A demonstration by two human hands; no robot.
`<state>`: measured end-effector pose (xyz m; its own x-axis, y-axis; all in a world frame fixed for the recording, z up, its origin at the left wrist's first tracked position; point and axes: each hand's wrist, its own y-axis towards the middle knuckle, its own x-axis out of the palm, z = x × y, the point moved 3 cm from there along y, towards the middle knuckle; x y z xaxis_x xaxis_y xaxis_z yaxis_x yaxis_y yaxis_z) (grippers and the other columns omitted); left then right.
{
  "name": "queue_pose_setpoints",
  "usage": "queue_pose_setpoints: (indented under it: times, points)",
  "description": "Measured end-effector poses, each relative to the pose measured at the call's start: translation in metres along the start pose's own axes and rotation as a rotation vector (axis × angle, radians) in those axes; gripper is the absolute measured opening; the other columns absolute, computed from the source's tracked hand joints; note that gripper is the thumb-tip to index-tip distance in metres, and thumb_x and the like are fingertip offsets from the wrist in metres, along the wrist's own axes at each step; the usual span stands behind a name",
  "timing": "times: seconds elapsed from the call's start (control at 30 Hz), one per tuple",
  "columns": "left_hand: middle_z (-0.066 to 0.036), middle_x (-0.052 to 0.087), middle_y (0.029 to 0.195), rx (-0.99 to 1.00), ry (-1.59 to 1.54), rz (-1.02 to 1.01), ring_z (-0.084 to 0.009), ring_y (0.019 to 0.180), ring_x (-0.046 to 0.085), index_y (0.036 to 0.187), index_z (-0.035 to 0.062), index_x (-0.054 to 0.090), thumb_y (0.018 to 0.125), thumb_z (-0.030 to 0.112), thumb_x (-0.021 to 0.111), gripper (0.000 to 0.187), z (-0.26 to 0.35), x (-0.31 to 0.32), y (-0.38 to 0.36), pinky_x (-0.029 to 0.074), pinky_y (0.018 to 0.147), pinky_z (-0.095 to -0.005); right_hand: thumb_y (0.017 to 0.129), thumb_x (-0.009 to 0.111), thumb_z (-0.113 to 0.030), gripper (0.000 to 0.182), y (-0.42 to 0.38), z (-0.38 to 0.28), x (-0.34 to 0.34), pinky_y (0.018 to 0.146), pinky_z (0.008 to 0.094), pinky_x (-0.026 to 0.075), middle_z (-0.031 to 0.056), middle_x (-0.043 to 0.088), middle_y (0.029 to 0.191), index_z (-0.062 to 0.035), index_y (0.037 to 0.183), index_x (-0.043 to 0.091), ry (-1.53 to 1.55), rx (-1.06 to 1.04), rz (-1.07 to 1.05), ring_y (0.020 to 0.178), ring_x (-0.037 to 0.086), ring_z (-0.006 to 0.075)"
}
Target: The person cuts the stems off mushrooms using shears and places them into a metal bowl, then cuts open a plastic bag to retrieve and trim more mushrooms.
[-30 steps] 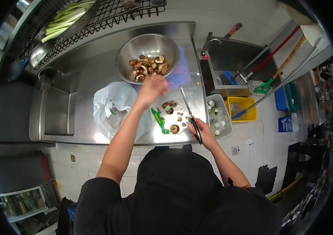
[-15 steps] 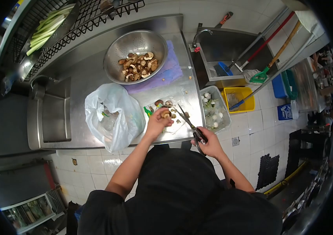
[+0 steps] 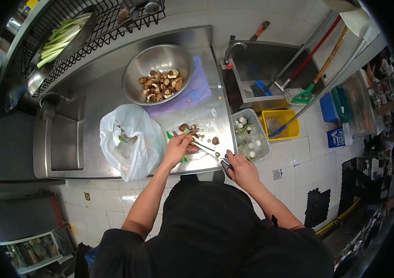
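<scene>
My left grip (image 3: pixel 178 150) has its thumb and fingers pinching what looks like a mushroom (image 3: pixel 193 143), mostly hidden by my own fingers, perhaps held near their tips to leave one side bare to the blades. My right grip (image 3: pixel 243 171) is curled around the handles of the scissors (image 3: pixel 206 148), which slant away to my left fingertips; whether the blades touch the mushroom, I cannot tell. Loose mushrooms (image 3: pixel 184 127) lie just beyond my left fingertips, probably to be in easy reach, with a green wrapper (image 3: pixel 169 135) beside them, partly behind my left grip. Farther out past that grip, the colander (image 3: pixel 160 55) carries a heap of mushrooms (image 3: pixel 160 85); it stands partly on a purple cloth (image 3: pixel 196 90), perhaps against slipping or drips. Left of my left grip, the bag (image 3: pixel 132 139) sits on the worktop (image 3: pixel 102 95) with its mouth gaping upward, which I take as handy for a hand to dip in. Beyond the worktop's edge, just past my right grip, a tub (image 3: pixel 261 127) holds white and green pieces, seemingly set lower and out of the way of my forearms.
</scene>
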<state>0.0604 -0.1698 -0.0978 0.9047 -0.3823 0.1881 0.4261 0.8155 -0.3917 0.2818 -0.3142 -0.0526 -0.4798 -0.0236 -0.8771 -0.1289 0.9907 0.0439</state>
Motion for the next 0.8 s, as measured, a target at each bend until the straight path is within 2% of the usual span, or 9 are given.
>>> queue_pose_setpoints:
  times: [0.07, 0.17, 0.43, 0.53, 0.57, 0.63, 0.7, 0.73, 0.8]
  points:
    - [-0.015, 0.071, 0.093, 0.027, 0.206, -0.016, -0.0192, 0.080, 0.072, 0.113, -0.0102, 0.062, 0.104, 0.023, 0.047, 0.037, -0.002, -0.004, 0.000, 0.060, 0.077, -0.0292, 0.078, 0.074, -0.014, 0.062, 0.001, 0.003, 0.001, 0.074, 0.0410, 0.055, 0.0127, 0.063, 0.100, -0.0025, 0.134, 0.050, -0.018, -0.013, -0.028, 0.097, 0.063, 0.0301]
    - [-0.016, 0.071, 0.089, 0.021, 0.275, 0.009, -0.0200, 0.076, 0.073, 0.109, -0.0118, 0.061, 0.104, 0.022, 0.046, 0.038, -0.007, -0.003, -0.001, 0.061, 0.072, -0.0295, 0.079, 0.074, -0.017, 0.060, 0.002, 0.011, 0.002, 0.072, 0.0408, 0.055, 0.0125, 0.065, 0.097, -0.0022, 0.133, 0.052, -0.039, -0.042, -0.073, 0.094, 0.065, 0.0295]
    - [-0.017, 0.069, 0.084, -0.096, 0.198, 0.153, -0.0226, 0.070, 0.073, 0.104, -0.0131, 0.061, 0.101, 0.020, 0.052, 0.034, -0.020, 0.002, 0.009, 0.060, 0.058, -0.0299, 0.080, 0.075, -0.023, 0.051, 0.001, 0.009, 0.025, 0.066, 0.0429, 0.056, 0.0133, 0.069, 0.083, -0.0019, 0.124, 0.059, 0.069, 0.008, -0.143, 0.073, 0.068, 0.0337]
    - [-0.016, 0.068, 0.083, -0.150, 0.191, 0.205, -0.0230, 0.067, 0.072, 0.103, -0.0114, 0.061, 0.098, 0.017, 0.058, 0.029, -0.034, -0.006, 0.014, 0.060, 0.055, -0.0295, 0.080, 0.080, -0.024, 0.038, 0.000, 0.016, 0.029, 0.055, 0.0335, 0.047, 0.0079, 0.063, 0.064, -0.0010, 0.108, 0.068, 0.449, 0.199, -0.313, 0.054, 0.059, 0.0214]
    - [-0.015, 0.067, 0.081, -0.145, 0.181, 0.235, -0.0216, 0.065, 0.071, 0.100, -0.0101, 0.061, 0.096, 0.017, 0.062, 0.027, -0.042, -0.011, 0.018, 0.060, 0.054, -0.0290, 0.080, 0.080, -0.024, 0.038, -0.004, 0.017, 0.030, 0.055, 0.0335, 0.047, 0.0079, 0.063, 0.064, -0.0010, 0.108, 0.068, 0.449, 0.199, -0.313, 0.054, 0.059, 0.0214]
    - [-0.014, 0.067, 0.079, -0.177, 0.173, 0.259, -0.0193, 0.062, 0.070, 0.098, -0.0082, 0.061, 0.093, 0.014, 0.066, 0.024, -0.039, -0.011, 0.019, 0.058, 0.053, -0.0277, 0.080, 0.084, -0.030, 0.042, -0.018, 0.024, 0.037, 0.051, 0.0255, 0.036, -0.0027, 0.055, 0.059, 0.0010, 0.104, 0.070, 0.778, 0.433, -0.343, 0.052, 0.046, 0.0064]
    - [-0.012, 0.067, 0.077, -0.207, 0.162, 0.285, -0.0170, 0.059, 0.068, 0.096, -0.0062, 0.060, 0.090, 0.012, 0.071, 0.022, -0.038, -0.011, 0.019, 0.057, 0.051, -0.0264, 0.079, 0.085, -0.033, 0.048, -0.027, 0.030, 0.036, 0.051, 0.0232, 0.034, -0.0056, 0.053, 0.060, 0.0020, 0.107, 0.069, 0.820, 0.470, -0.341, 0.054, 0.044, 0.0030]
    - [-0.011, 0.067, 0.076, -0.144, 0.194, 0.287, -0.0153, 0.057, 0.066, 0.094, -0.0046, 0.059, 0.086, 0.011, 0.075, 0.024, -0.037, -0.010, 0.018, 0.055, 0.050, -0.0255, 0.079, 0.086, -0.036, 0.053, -0.030, 0.033, 0.035, 0.051, 0.0209, 0.031, -0.0085, 0.052, 0.062, 0.0029, 0.111, 0.068, 0.862, 0.508, -0.336, 0.057, 0.041, -0.0004]
    - [-0.009, 0.067, 0.074, -0.082, 0.226, 0.291, -0.0136, 0.055, 0.064, 0.093, -0.0029, 0.058, 0.083, 0.009, 0.079, 0.027, -0.032, -0.005, 0.014, 0.053, 0.048, -0.0247, 0.080, 0.086, -0.032, 0.050, -0.033, 0.035, 0.036, 0.054, 0.0195, 0.033, -0.0095, 0.050, 0.062, 0.0025, 0.111, 0.068, 0.937, 0.538, -0.334, 0.057, 0.042, -0.0005]
